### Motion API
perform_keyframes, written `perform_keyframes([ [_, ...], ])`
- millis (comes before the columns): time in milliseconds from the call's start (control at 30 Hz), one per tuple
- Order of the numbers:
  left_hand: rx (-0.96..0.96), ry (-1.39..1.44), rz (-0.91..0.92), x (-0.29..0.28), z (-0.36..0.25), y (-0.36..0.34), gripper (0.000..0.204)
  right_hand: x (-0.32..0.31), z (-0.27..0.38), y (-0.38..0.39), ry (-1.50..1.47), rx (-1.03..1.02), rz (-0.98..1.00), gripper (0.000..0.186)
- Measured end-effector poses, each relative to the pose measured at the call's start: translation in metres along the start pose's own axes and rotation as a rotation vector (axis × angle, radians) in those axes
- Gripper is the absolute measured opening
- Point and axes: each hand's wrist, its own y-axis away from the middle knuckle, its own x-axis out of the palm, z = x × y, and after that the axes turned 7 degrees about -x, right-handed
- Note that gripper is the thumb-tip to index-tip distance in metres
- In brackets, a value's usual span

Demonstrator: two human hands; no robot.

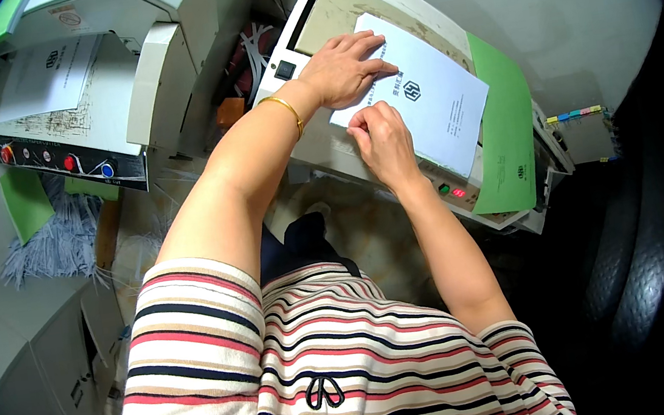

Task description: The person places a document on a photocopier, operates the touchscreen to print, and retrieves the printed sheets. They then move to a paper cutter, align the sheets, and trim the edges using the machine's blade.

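My left hand [342, 71], with a yellow bangle on the wrist, lies fingers apart on the upper left part of a white printed paper stack [445, 113]. My right hand [385, 148] has its fingers curled together at the stack's near left edge; what lies between the fingertips is hidden. The stack rests on the bed of a beige machine [321, 20] with small buttons along its near side. A green sheet [508, 121] extends beside the stack on the right, over the machine's edge.
A second machine [150, 80] with coloured buttons stands left, holding a white sheet [42, 79]. Below it are paper shreds [54, 245] and green card [24, 206]. Grey cabinets [29, 364] are lower left, dark padded furniture [633, 265] right, and colour-tabbed sheets [583, 135] beyond the right machine.
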Motion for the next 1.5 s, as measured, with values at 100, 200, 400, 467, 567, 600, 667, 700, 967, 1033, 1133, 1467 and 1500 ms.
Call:
perform_keyframes([
  [100, -0.01, -0.002, 0.021, -0.001, 0.0, 0.0, 0.033, 0.0, 0.002, 0.0, 0.039, -0.021, 0.016, 0.015],
  [200, -0.012, 0.004, 0.012, -0.001, 0.0, 0.001, 0.033, 0.005, 0.003, 0.005, 0.046, -0.047, -0.066, 0.017],
  [400, -0.014, 0.02, 0.001, -0.001, -0.001, 0.001, 0.032, 0.014, 0.003, 0.014, 0.054, -0.078, -0.19, 0.014],
  [467, -0.014, 0.019, 0.0, -0.001, -0.001, 0.0, 0.031, 0.017, 0.001, 0.015, 0.07, -0.09, -0.226, 0.012],
  [567, -0.01, 0.008, 0.004, -0.003, -0.001, 0.0, 0.031, 0.018, -0.003, 0.018, 0.03, -0.072, -0.247, 0.013],
  [600, -0.006, 0.004, 0.003, -0.003, -0.001, 0.0, 0.031, 0.017, -0.004, 0.02, 0.012, -0.106, -0.256, 0.013],
  [667, 0.0, 0.017, -0.006, -0.003, -0.001, -0.001, 0.03, 0.013, -0.01, 0.027, -0.018, -0.159, -0.246, 0.014],
  [700, 0.002, 0.023, -0.002, -0.003, -0.002, -0.001, 0.03, 0.01, -0.013, 0.031, -0.037, -0.152, -0.256, 0.015],
  [967, -0.025, 0.003, 0.032, -0.006, -0.006, -0.003, 0.03, -0.006, -0.025, 0.053, -0.214, -0.099, -0.264, 0.015],
  [1033, -0.033, 0.019, 0.041, -0.007, -0.007, -0.003, 0.03, -0.013, -0.025, 0.056, -0.269, -0.077, -0.247, 0.013],
  [1133, -0.023, -0.024, 0.051, -0.006, -0.007, -0.004, 0.03, -0.024, -0.026, 0.062, -0.401, -0.005, -0.178, 0.01],
  [1467, -0.003, -0.051, 0.12, -0.008, -0.006, -0.008, 0.036, -0.04, -0.034, 0.133, -0.856, 0.436, -0.206, 0.004],
  [1500, -0.001, -0.075, 0.117, -0.008, -0.007, -0.008, 0.036, -0.041, -0.035, 0.14, -0.868, 0.493, -0.265, 0.005],
])
